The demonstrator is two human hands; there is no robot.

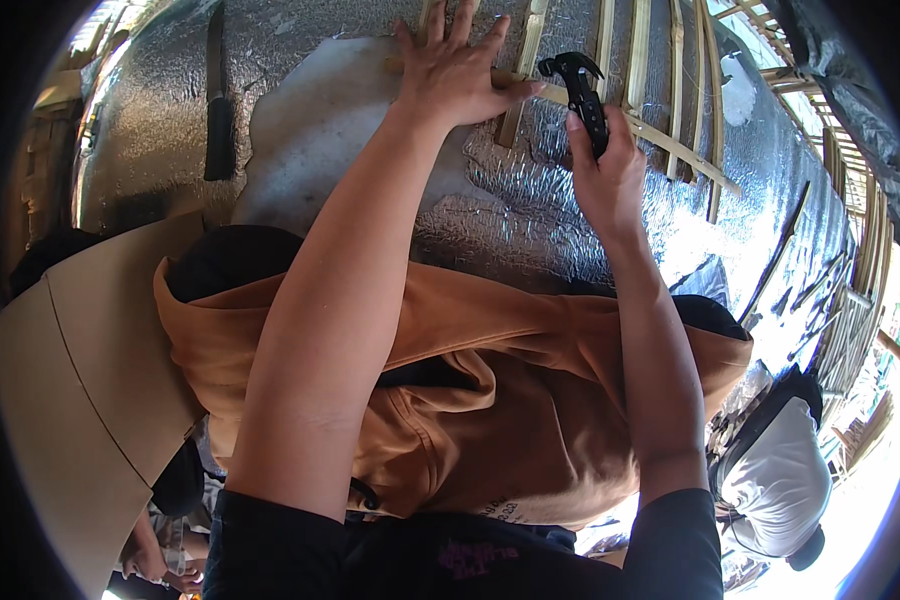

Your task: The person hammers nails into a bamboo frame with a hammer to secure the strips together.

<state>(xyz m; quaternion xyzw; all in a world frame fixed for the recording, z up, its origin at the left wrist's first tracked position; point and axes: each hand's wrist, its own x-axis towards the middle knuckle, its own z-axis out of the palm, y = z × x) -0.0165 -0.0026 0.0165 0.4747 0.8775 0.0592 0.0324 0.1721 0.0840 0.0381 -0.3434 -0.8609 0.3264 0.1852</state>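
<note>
My left hand [450, 75] lies spread and flat over pale bamboo slats at the top middle. Its thumb rests along a long slat [660, 138] that crosses several upright strips [635, 55]. In my right hand [610, 170] is a small black claw hammer [580, 95], gripped by its handle. The hammer's head is up, close to the crossing slat and just right of my left thumb. Behind the strips is a crinkled silver foil sheet [440, 235] with a whitish patch [320, 120]. Any nail near the hammer is too small to make out.
A brown hooded sweatshirt [530, 400] spreads below my arms. Tan cardboard [100, 350] stands at the left, with another person's hand [145, 550] beyond it. A person in a white top [780, 480] is at the lower right. A dark strip [220, 130] lies on the foil.
</note>
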